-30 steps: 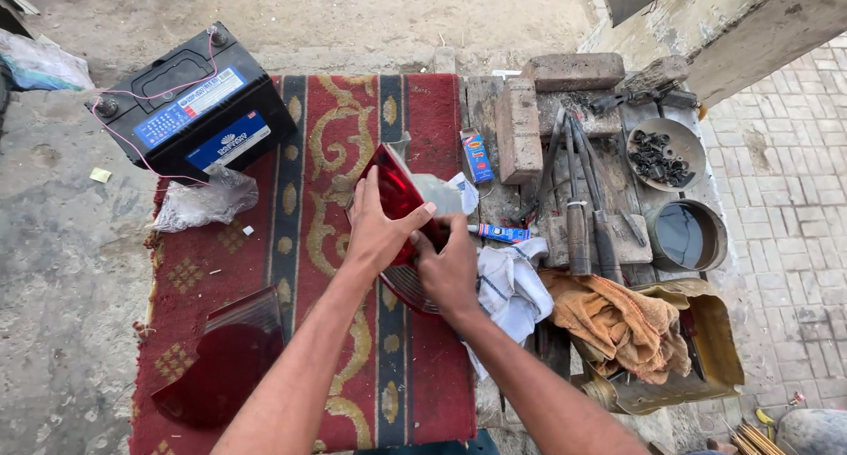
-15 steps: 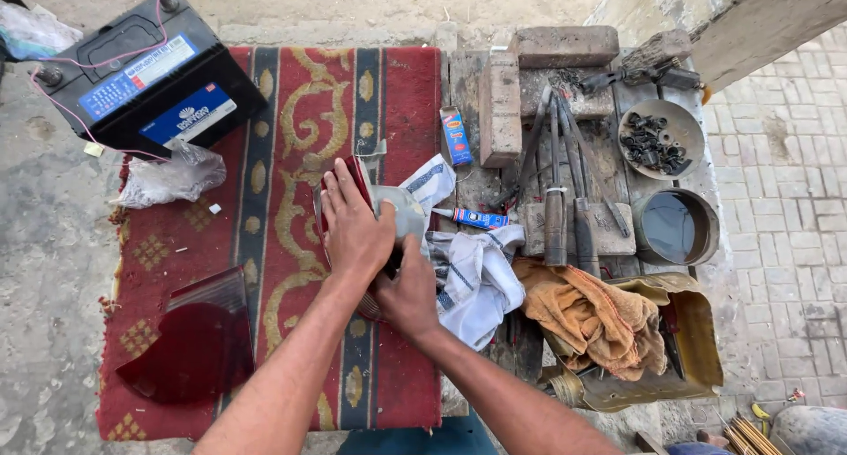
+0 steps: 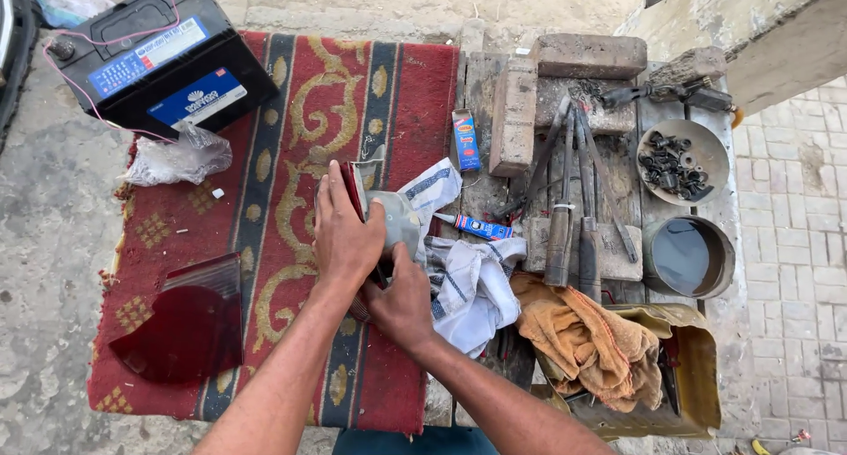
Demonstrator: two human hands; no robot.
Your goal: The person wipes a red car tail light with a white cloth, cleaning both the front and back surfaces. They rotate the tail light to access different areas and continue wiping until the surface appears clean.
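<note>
Hands are both on a red tail-light lens (image 3: 355,190) in the head view, so the work looks mid-way to me: left hand (image 3: 346,234) pressed flat over its face, right hand (image 3: 404,303) clenched on its lower edge, grip firm on both sides. Second dark red lens (image 3: 187,323) lies untouched well to the left of the grip. Just right of it sit a white rag (image 3: 472,287) and a small blue glue tube (image 3: 472,227). Everything rests on a red patterned rug (image 3: 291,128) over rough concrete, outdoors, with a car battery (image 3: 150,58) up past the grip and tools (image 3: 573,217) on wooden planks further right.
</note>
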